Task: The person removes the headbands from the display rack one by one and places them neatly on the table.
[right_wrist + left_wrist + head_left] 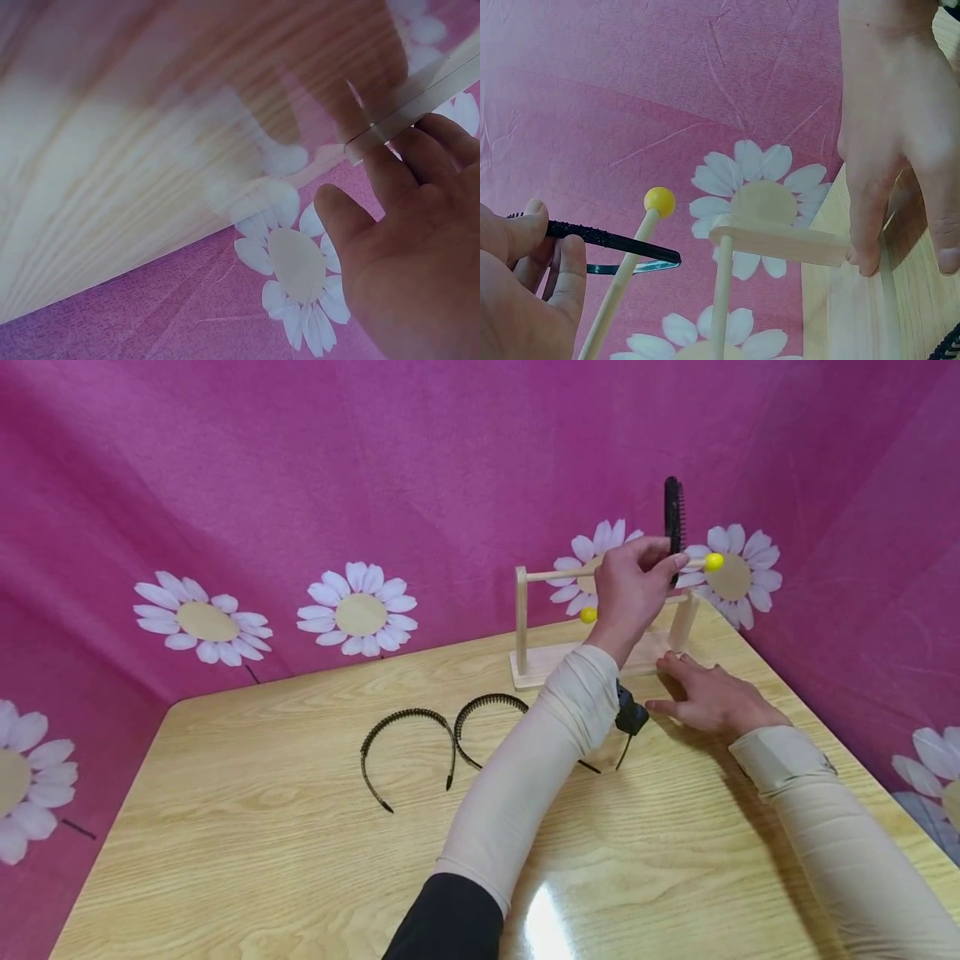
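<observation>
My left hand [633, 585] pinches a black toothed headband [672, 518] upright at the stand's upper rod, near its yellow ball end [714, 562]. In the left wrist view, the headband's two legs [652, 250] overlap the rod [615, 300] below the yellow ball, while fingers and thumb hold the band's other part. The wooden stand [522, 618] has a flat base and two rods with yellow balls. My right hand [712, 697] lies low with fingers extended, fingertips at the right end of the base; the right wrist view shows them along the base's edge [405, 116].
Two dark toothed headbands, one on the left [408, 714] and one beside it [491, 697], lie on the wooden table [262, 793]. Dark thin tips [590, 767] show past the left forearm, which hides part of the table. A pink flowered cloth [450, 468] hangs behind.
</observation>
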The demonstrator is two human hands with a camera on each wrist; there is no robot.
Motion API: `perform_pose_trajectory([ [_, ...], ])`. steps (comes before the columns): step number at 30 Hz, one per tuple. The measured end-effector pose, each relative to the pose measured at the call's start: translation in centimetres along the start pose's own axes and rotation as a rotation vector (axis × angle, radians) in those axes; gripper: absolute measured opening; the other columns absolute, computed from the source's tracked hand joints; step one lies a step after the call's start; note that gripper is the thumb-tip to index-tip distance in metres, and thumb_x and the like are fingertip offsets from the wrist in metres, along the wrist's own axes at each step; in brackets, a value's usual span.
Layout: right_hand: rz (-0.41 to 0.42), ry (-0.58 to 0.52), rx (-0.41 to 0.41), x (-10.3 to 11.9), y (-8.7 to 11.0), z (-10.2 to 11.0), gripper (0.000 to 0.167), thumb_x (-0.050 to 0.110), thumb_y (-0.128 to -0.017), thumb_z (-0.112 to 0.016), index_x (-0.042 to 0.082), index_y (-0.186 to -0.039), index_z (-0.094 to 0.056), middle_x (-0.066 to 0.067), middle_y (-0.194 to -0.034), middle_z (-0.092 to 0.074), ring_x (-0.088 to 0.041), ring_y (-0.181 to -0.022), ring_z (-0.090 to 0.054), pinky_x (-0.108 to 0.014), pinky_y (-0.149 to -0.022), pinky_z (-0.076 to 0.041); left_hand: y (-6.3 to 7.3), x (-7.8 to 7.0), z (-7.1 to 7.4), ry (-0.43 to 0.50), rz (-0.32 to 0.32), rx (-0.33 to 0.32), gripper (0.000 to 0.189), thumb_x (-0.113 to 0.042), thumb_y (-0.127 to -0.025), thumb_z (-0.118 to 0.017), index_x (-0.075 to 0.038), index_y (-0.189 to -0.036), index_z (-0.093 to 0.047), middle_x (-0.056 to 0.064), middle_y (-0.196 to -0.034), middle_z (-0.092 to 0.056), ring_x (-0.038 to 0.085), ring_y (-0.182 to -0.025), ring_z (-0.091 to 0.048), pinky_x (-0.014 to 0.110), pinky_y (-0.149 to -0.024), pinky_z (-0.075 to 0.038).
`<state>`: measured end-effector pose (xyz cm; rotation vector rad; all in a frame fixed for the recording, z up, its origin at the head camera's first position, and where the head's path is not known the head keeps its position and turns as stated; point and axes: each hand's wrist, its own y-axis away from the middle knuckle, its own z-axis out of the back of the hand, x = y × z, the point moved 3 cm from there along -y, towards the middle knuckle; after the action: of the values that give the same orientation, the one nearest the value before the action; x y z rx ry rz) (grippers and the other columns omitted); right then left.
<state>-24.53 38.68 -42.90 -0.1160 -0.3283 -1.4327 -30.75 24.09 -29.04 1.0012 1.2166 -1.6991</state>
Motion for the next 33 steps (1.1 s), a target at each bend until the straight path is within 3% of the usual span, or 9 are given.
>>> perform_pose_trajectory([
  [8,0.007,-0.014,-0.002,0.3,0.0,0.0,0.088,0.064,-0.095,-0.054,0.004,-0.155,-0.031,-0.026,-0.161,-0.022,-0.049,-0.139,-0.034,-0.072,-0.11,-0.02,-0.2,-0.4,0.5,0.004,-0.032,-0.011,0.018,-0.02,-0.091,-0.076,-0.013,-0.108,-0.078,-0.009,-0.085,-0.071,-0.004,-0.071,-0.062,0.01,-0.063,-0.051],
  [15,0.002,-0.007,0.004,0.3,0.0,0.0,0.092,0.064,-0.095,-0.054,0.001,-0.156,-0.028,-0.028,-0.16,-0.021,-0.049,-0.142,-0.029,-0.072,-0.11,-0.02,-0.3,-0.8,0.8,0.025,-0.01,0.002,0.02,-0.021,-0.092,-0.075,-0.014,-0.111,-0.077,-0.011,-0.084,-0.069,0.001,-0.07,-0.065,0.01,-0.062,-0.051],
  [21,-0.014,-0.007,0.02,0.1,-0.1,-0.1,0.095,0.066,-0.094,-0.053,0.001,-0.158,-0.024,-0.028,-0.161,-0.019,-0.051,-0.141,-0.029,-0.072,-0.11,-0.018,-0.3,-1.2,1.2,0.041,-0.037,0.004,0.019,-0.021,-0.093,-0.075,-0.013,-0.11,-0.077,-0.011,-0.084,-0.069,0.0,-0.071,-0.064,0.01,-0.064,-0.051],
  [26,-0.023,-0.003,0.02,0.0,-0.1,0.0,0.096,0.068,-0.094,-0.052,0.002,-0.159,-0.023,-0.026,-0.162,-0.018,-0.052,-0.14,-0.029,-0.072,-0.109,-0.02,-0.3,-1.7,1.6,0.086,-0.028,0.0,0.018,-0.02,-0.092,-0.074,-0.013,-0.108,-0.077,-0.012,-0.085,-0.07,-0.002,-0.074,-0.065,0.009,-0.068,-0.051],
  [33,-0.004,-0.005,0.007,0.1,0.0,0.0,0.086,0.066,-0.094,-0.054,0.007,-0.153,-0.033,-0.025,-0.161,-0.022,-0.052,-0.136,-0.037,-0.073,-0.108,-0.023,-0.1,-1.8,2.2,0.161,-0.01,-0.008,0.018,-0.017,-0.093,-0.074,-0.012,-0.109,-0.076,-0.01,-0.085,-0.07,-0.001,-0.077,-0.067,0.011,-0.069,-0.052],
])
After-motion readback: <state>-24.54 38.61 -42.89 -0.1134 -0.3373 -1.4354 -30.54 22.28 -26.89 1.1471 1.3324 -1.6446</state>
